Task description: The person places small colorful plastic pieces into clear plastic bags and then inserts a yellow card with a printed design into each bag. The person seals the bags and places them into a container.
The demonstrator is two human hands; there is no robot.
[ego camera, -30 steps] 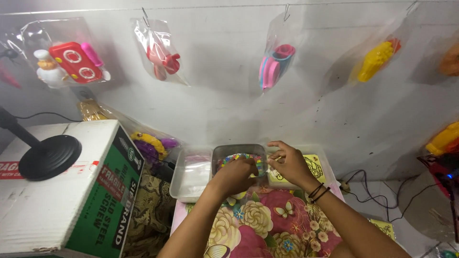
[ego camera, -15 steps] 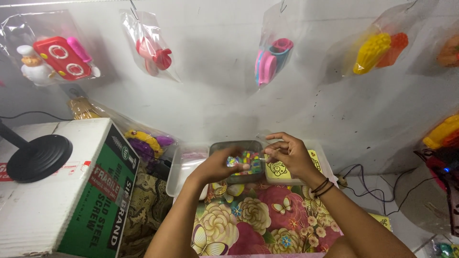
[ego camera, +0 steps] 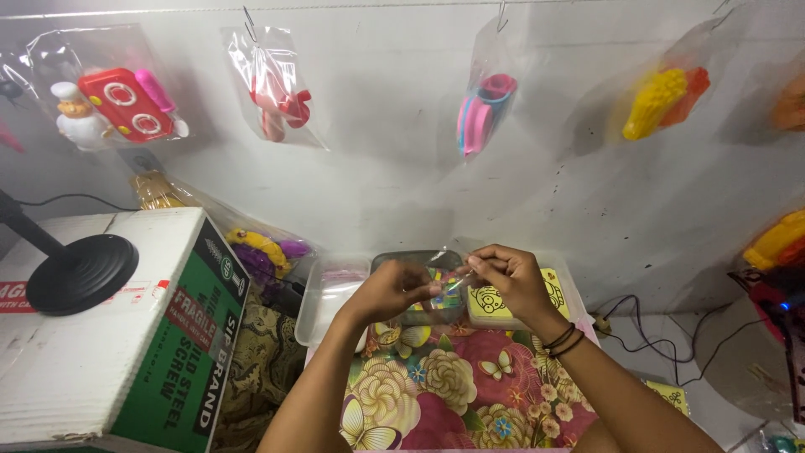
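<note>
Clear plastic packet pinched between left hand and right hand, seemingly over trays, floral cloth

- clear plastic packet pinched by both hands, multicolour bits inside
- yellow card with black cartoon print, just right of grip
- floral cloth below grip: pink, yellow, green, butterflies
- green-white carton far left
- black round base on carton

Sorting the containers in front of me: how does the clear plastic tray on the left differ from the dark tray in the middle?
The clear plastic tray is see-through and pale; the dark tray is grey and opaque. The clear one sits left of the left hand; the dark one lies behind both hands, partly hidden. Both are rectangular with rounded corners, by the wall.
</note>
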